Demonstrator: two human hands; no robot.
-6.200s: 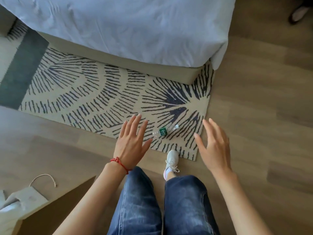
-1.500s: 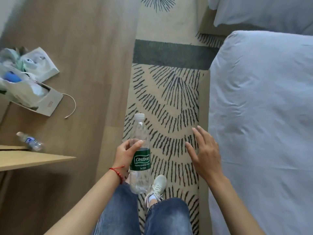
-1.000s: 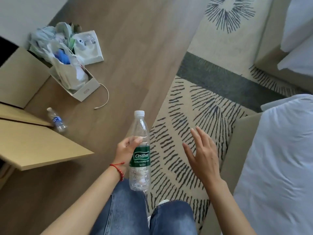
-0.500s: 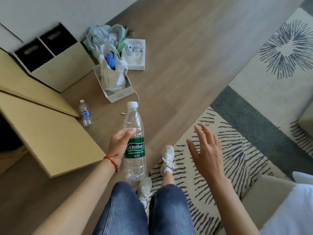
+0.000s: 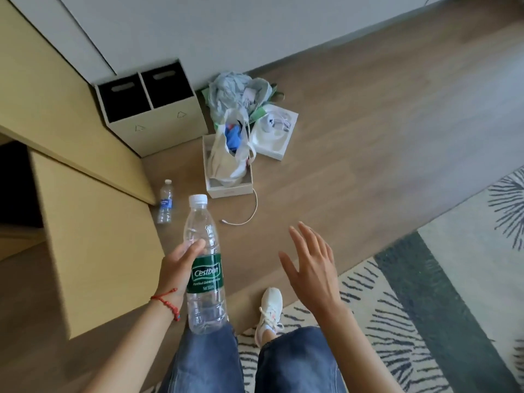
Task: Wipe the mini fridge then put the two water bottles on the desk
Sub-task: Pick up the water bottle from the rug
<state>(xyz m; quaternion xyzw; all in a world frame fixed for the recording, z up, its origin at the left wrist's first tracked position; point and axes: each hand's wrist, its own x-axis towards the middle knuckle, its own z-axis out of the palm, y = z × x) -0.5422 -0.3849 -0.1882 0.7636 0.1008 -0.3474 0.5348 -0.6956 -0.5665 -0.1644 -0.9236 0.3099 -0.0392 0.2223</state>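
My left hand (image 5: 177,272) grips a clear water bottle with a green label (image 5: 204,268), held upright in front of my legs. A second, smaller bottle with a blue label (image 5: 165,202) stands on the wooden floor next to the corner of the light wooden desk (image 5: 96,242) at the left. My right hand (image 5: 312,265) hovers with straight, spread fingers and holds nothing. The mini fridge is not in view.
A two-compartment bin (image 5: 153,109) stands against the wall. Beside it lie a white box with a plastic bag in it (image 5: 228,165), a flat white box (image 5: 273,134), crumpled bags and a white cable (image 5: 246,217). A patterned rug (image 5: 425,321) covers the floor at the right.
I picked the green-label bottle up off the rug with my left hand and turned from the bed toward the desk; the small bottle and the bin have come closer.
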